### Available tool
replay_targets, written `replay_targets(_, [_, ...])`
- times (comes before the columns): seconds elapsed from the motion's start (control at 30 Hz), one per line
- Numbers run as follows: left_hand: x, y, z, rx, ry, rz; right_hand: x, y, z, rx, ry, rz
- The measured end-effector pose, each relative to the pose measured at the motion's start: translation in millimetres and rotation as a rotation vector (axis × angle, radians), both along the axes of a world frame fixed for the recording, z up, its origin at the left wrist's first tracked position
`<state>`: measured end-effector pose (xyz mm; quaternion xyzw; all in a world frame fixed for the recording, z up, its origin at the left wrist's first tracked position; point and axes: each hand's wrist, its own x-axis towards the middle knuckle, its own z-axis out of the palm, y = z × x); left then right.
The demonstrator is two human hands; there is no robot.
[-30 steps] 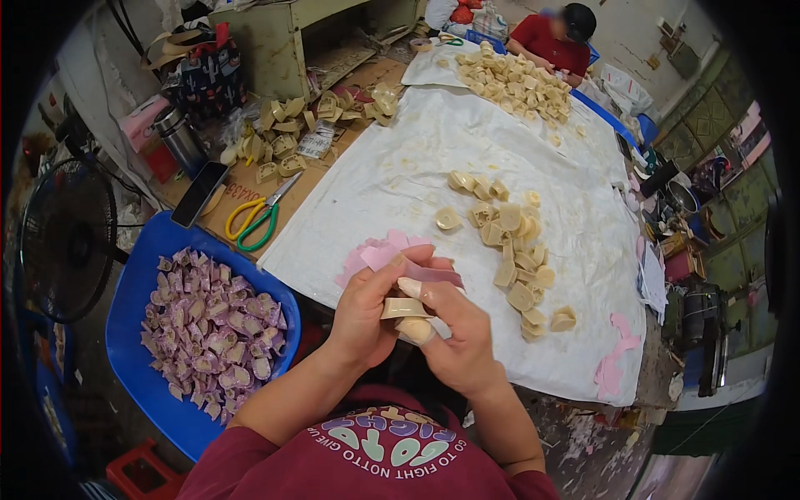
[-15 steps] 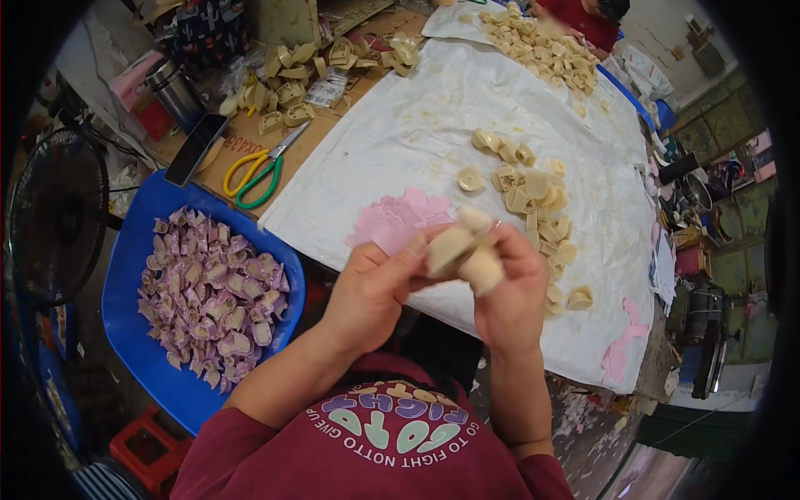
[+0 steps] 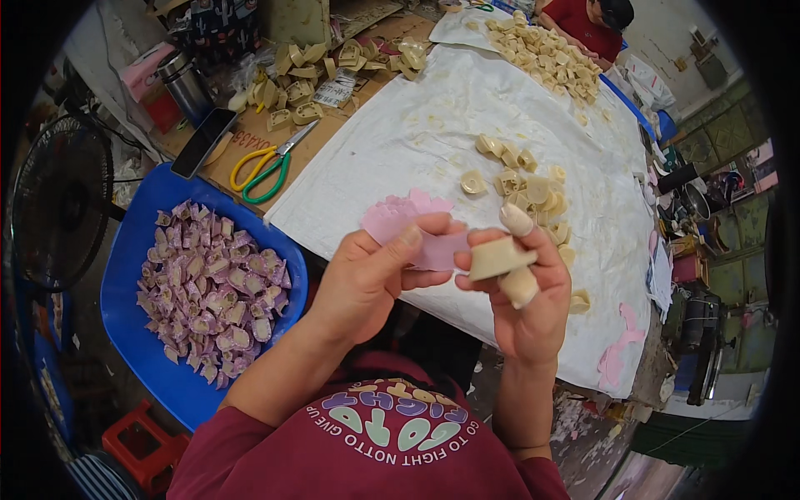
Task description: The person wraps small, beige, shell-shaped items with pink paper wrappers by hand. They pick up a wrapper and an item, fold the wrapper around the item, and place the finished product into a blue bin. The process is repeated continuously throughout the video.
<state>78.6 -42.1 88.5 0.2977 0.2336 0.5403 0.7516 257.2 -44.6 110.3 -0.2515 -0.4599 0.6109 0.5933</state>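
Between the thumb and fingers of my left hand (image 3: pixel 362 271) is a pink cut piece (image 3: pixel 439 252) of thin sheet material. Just beyond it lies a pile of similar pink pieces (image 3: pixel 393 215) on the white table cover. My right hand (image 3: pixel 531 312), close by on the right, is closed on a beige shoe heel (image 3: pixel 498 259). Cream finger covers (image 3: pixel 517 220) sit on two of that hand's fingertips. Past the right hand, loose beige heels (image 3: pixel 533 190) lie in a curved row, partly hidden by the fingers.
At the left, a blue basin (image 3: pixel 117 287) holds many purple glittery covered heels. Scissors (image 3: pixel 271 165) with yellow and green handles lie near a phone (image 3: pixel 202 143) and a flask (image 3: pixel 185 87). More heels (image 3: pixel 550 62) are heaped before another person (image 3: pixel 583 29). A fan (image 3: pixel 62 200) stands far left.
My hands have moved apart. The left hand now has a pink piece in its fingers, and the beige heel is in the right hand alone.
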Motion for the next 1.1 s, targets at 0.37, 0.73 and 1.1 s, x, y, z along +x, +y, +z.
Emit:
replay_targets(0.37, [0,-2,2,-0.048,0.029,0.021,-13,-9,-1,0.199,0.041,-0.017])
replay_targets(0.73, [18,-6,0,-0.029,-0.080,0.034,-1,-20,-12,0.545,-0.554,-0.404])
replay_targets(1.1, [20,-6,0,0.099,-0.142,-0.005,3,-14,-14,0.717,-0.714,-0.467])
